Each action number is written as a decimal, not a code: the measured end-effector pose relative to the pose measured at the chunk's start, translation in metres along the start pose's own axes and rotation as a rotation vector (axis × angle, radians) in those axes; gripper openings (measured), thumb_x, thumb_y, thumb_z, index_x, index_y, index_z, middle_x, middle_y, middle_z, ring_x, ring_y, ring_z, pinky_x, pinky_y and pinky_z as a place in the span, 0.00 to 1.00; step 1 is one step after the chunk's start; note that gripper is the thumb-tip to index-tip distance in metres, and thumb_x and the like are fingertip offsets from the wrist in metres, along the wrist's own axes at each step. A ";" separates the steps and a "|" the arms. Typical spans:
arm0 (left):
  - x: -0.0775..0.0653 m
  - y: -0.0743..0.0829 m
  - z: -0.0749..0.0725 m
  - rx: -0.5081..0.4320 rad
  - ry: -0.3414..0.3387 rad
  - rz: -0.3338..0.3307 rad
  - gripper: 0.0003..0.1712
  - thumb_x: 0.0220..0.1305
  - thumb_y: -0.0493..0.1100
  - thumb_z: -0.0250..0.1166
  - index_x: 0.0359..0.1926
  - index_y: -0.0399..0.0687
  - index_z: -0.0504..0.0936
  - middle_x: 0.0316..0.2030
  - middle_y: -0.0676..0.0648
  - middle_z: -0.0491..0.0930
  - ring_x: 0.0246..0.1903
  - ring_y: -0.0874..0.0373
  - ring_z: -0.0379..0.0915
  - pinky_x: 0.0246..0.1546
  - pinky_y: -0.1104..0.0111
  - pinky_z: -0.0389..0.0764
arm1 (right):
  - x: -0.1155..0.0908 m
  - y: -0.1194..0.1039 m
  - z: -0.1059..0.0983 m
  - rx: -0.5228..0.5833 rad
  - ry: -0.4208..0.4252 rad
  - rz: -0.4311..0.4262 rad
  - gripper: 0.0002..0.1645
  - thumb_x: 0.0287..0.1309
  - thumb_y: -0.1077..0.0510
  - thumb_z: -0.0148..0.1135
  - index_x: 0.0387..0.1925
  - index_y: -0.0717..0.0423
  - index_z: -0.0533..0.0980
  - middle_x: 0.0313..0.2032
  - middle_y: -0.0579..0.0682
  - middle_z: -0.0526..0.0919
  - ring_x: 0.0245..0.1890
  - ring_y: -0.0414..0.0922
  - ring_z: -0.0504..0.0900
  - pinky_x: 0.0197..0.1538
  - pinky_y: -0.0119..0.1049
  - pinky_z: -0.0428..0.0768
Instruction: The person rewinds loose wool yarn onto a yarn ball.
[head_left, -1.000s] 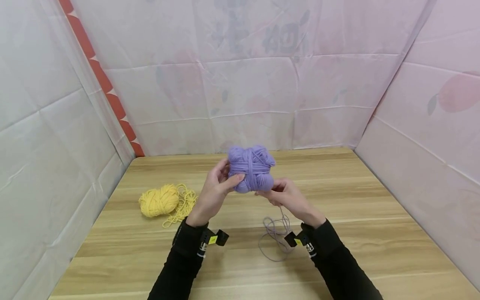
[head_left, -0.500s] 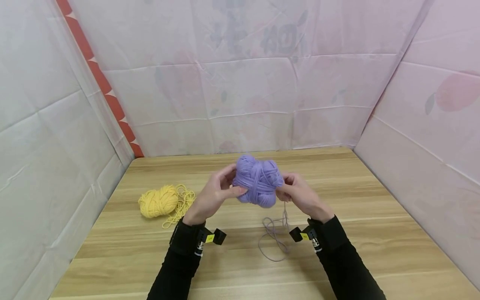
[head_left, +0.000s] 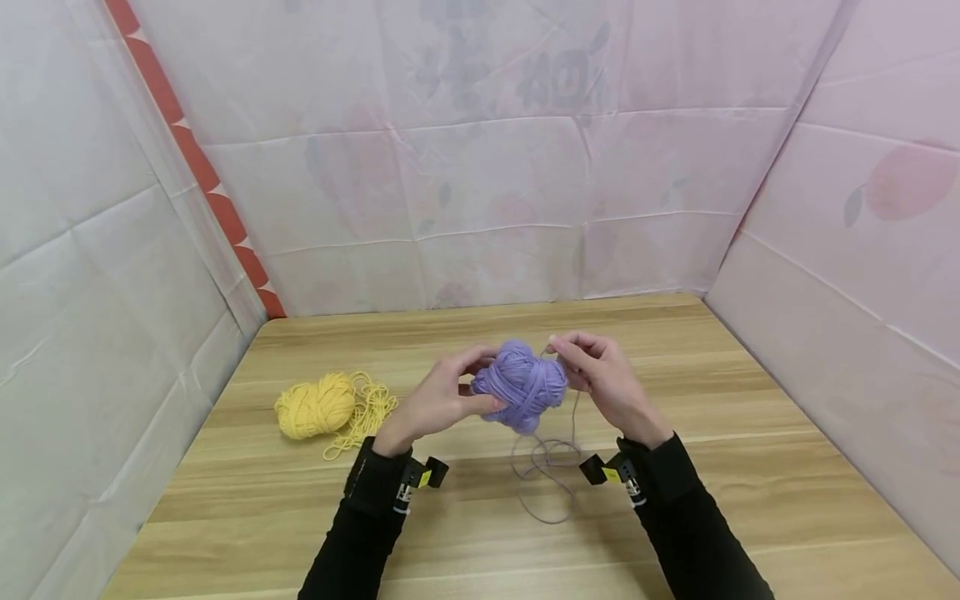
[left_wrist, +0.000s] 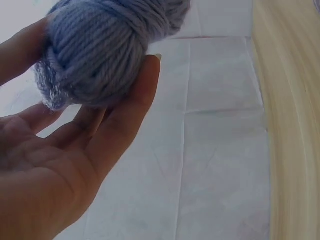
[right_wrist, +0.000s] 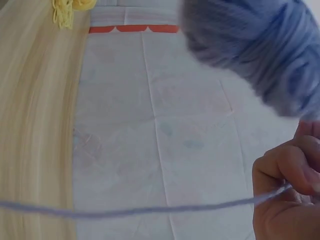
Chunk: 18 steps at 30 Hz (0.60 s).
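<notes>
A purple ball of yarn (head_left: pixel 519 385), wound crosswise, is held above the table by my left hand (head_left: pixel 442 396), thumb in front and fingers behind. In the left wrist view, the fingers (left_wrist: pixel 127 112) of that hand curve round one end of the yarn ball (left_wrist: pixel 95 55). My right hand (head_left: pixel 603 375) is at the ball's right side and pinches a strand of its yarn. The right wrist view has this strand (right_wrist: pixel 150 212) running leftward from the curled right hand (right_wrist: pixel 287 185). Loose purple yarn (head_left: pixel 547 479) hangs down and lies in loops on the table.
A yellow ball of yarn (head_left: pixel 315 407) with a loose tangle (head_left: pixel 367 414) beside it lies on the left of the wooden table (head_left: pixel 465 550). White printed sheeting (head_left: pixel 495 183) walls in the back and both sides.
The purple ball has come lower and slightly right, and it has turned in my left hand. My right hand has moved from below the ball up to its upper right, with the strand.
</notes>
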<state>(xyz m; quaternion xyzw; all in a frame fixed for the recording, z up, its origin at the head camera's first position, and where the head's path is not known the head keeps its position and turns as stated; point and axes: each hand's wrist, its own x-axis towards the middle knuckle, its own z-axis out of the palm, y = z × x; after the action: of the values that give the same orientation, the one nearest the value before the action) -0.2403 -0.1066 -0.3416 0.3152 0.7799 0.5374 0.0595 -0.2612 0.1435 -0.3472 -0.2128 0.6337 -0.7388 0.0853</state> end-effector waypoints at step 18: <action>0.004 0.000 0.005 0.091 0.325 -0.097 0.32 0.56 0.36 0.69 0.62 0.42 0.70 0.47 0.40 0.79 0.47 0.49 0.76 0.41 0.66 0.84 | -0.008 -0.006 0.021 -0.226 -0.074 -0.107 0.14 0.67 0.58 0.56 0.47 0.64 0.79 0.18 0.45 0.60 0.18 0.44 0.56 0.23 0.37 0.56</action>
<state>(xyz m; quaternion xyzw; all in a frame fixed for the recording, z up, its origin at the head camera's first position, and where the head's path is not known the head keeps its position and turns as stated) -0.2414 -0.1002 -0.3426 0.1887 0.8170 0.5421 -0.0556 -0.2441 0.1293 -0.3410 -0.2814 0.6972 -0.6578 0.0445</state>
